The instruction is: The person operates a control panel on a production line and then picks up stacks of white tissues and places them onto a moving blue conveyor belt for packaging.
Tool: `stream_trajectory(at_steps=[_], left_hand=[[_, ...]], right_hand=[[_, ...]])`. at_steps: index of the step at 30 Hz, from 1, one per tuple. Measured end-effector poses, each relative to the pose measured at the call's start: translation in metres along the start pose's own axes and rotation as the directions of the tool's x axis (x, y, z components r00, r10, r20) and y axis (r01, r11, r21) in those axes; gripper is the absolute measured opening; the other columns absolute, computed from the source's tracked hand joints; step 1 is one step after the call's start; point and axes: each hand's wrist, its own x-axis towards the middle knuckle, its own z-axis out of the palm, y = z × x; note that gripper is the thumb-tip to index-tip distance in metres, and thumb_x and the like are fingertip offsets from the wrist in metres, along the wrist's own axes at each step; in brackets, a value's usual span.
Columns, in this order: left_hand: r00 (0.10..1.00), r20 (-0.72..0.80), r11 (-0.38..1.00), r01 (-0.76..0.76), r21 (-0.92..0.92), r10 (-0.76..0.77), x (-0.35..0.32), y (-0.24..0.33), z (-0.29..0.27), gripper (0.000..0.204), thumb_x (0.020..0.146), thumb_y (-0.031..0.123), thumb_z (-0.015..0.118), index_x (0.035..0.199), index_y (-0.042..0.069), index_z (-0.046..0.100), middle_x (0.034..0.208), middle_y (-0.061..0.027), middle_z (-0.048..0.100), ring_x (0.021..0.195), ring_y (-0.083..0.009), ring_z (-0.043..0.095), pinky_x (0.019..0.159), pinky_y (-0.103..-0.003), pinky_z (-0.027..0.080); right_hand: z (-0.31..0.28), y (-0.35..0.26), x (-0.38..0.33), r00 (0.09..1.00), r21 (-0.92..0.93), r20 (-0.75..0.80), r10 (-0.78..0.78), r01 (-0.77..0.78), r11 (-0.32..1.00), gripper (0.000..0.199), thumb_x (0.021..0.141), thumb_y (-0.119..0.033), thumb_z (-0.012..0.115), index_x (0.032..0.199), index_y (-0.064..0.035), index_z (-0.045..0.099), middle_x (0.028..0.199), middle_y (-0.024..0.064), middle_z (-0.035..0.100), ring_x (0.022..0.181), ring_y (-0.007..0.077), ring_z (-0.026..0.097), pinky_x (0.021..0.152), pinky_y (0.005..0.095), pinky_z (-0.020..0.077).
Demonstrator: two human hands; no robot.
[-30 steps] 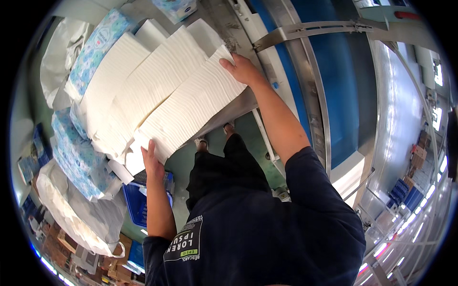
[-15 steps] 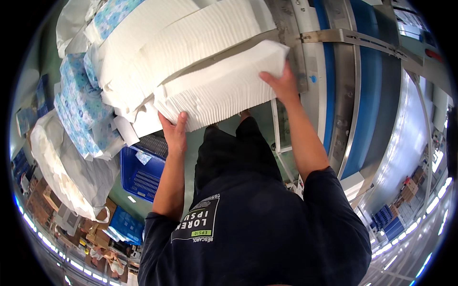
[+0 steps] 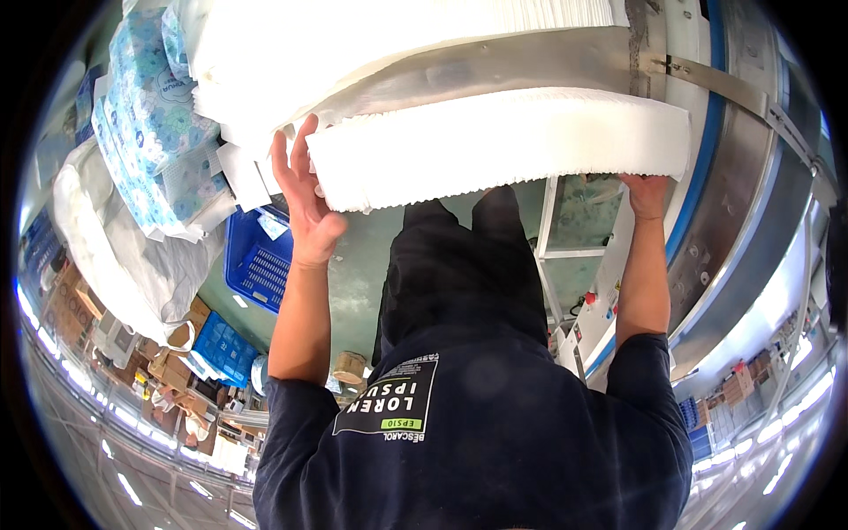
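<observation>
A long white stack of folded paper tissues (image 3: pixel 503 146) hangs in front of me, lifted off the metal table edge (image 3: pixel 495 66). My left hand (image 3: pixel 305 199) presses flat against the stack's left end, fingers spread upward. At the stack's right end my right hand (image 3: pixel 647 193) grips from below. The stack is squeezed between both palms. More white tissue stacks (image 3: pixel 371 26) lie on the table above it.
Blue-patterned wrapped tissue packs (image 3: pixel 146 115) and a large clear plastic bag (image 3: pixel 124 256) sit at the left. A blue plastic crate (image 3: pixel 256 261) stands on the green floor below. A metal machine frame with a blue curved rail (image 3: pixel 715 168) runs down the right.
The stack has come off the table pile toward me and now hangs level between both hands. My hands have shifted to its two ends.
</observation>
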Motion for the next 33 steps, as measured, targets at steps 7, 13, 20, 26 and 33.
stream_trajectory(at_steps=[7,13,20,26,33], left_hand=[[0.987,0.003,0.965,0.157,0.209,-0.161,0.001,0.017,0.007,0.096,0.088,0.031,0.076,0.16,0.005,0.018,0.163,-0.016,0.025,0.141,-0.0291,0.037,0.115,-0.04,0.033],[0.995,-0.069,0.961,0.09,0.26,-0.075,0.002,0.014,0.009,0.08,0.095,0.02,0.068,0.158,0.004,0.022,0.16,-0.0143,0.031,0.136,-0.0261,0.045,0.108,-0.036,0.042],[0.995,-0.053,0.921,0.101,0.376,-0.088,0.001,0.014,0.019,0.073,0.099,0.016,0.061,0.159,0.004,0.021,0.159,-0.0179,0.035,0.141,-0.0277,0.04,0.115,-0.039,0.033],[0.995,-0.097,0.957,0.002,0.291,0.028,-0.01,-0.005,0.03,0.084,0.101,0.027,0.06,0.163,0.011,0.005,0.165,-0.0223,0.02,0.149,-0.0332,0.028,0.119,-0.045,0.028],[0.99,0.113,0.931,-0.121,0.345,0.086,-0.022,-0.05,0.0,0.124,0.079,0.068,0.074,0.161,0.002,0.007,0.167,-0.0237,0.009,0.153,-0.0373,0.018,0.121,-0.052,0.022]], right_hand=[[-0.024,0.02,0.01,0.991,-0.197,0.049,-0.122,0.13,0.972,0.062,0.074,-0.015,0.088,0.127,0.0009,0.06,0.121,0.0074,0.067,0.11,0.0203,0.062,0.098,0.0343,0.0483],[-0.018,0.008,0.009,0.995,-0.117,0.077,-0.061,0.07,0.991,0.061,0.075,-0.015,0.089,0.126,0.001,0.061,0.121,0.0078,0.066,0.112,0.0195,0.061,0.098,0.0339,0.0481],[-0.021,0.02,0.012,0.975,-0.366,0.124,-0.183,0.217,0.905,0.066,0.075,-0.016,0.088,0.132,-0.0036,0.059,0.13,0.0087,0.064,0.117,0.025,0.06,0.106,0.0397,0.0436],[-0.013,0.034,0.018,0.887,-0.581,0.198,-0.416,0.449,0.679,0.061,0.082,-0.029,0.081,0.135,-0.0073,0.06,0.137,0.011,0.059,0.129,0.0319,0.052,0.112,0.0477,0.0371],[-0.012,0.063,0.009,0.854,-0.834,0.28,-0.44,0.443,0.33,0.051,0.09,-0.03,0.07,0.136,-0.0098,0.061,0.141,0.0131,0.057,0.135,0.0349,0.048,0.116,0.0524,0.0316]])
